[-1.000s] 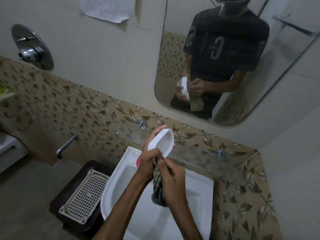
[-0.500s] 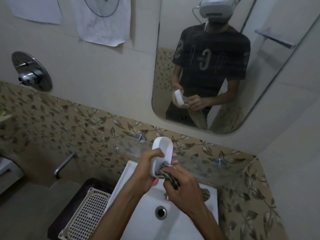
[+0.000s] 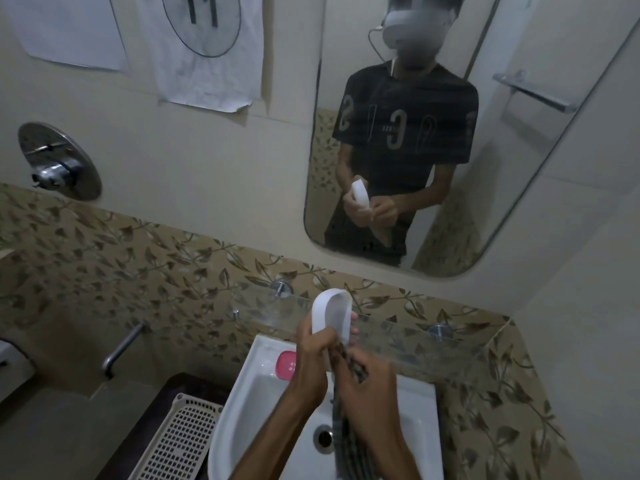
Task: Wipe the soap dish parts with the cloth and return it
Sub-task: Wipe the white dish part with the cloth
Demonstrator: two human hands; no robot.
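Note:
My left hand grips a white oval soap dish part, held upright above the white sink. My right hand holds a dark striped cloth bunched against the dish's lower edge; the rest of the cloth hangs down between my forearms. A pink piece, perhaps the soap or another dish part, lies on the sink's back left corner.
A glass shelf runs along the leaf-patterned tiles just behind the dish. A mirror hangs above. A white perforated basket sits left of the sink, beside a wall tap and a shower mixer.
The view has tilted upward. My left hand has turned the dish more upright, and my right hand has shifted the cloth down to its lower edge. The pink piece is now uncovered on the sink.

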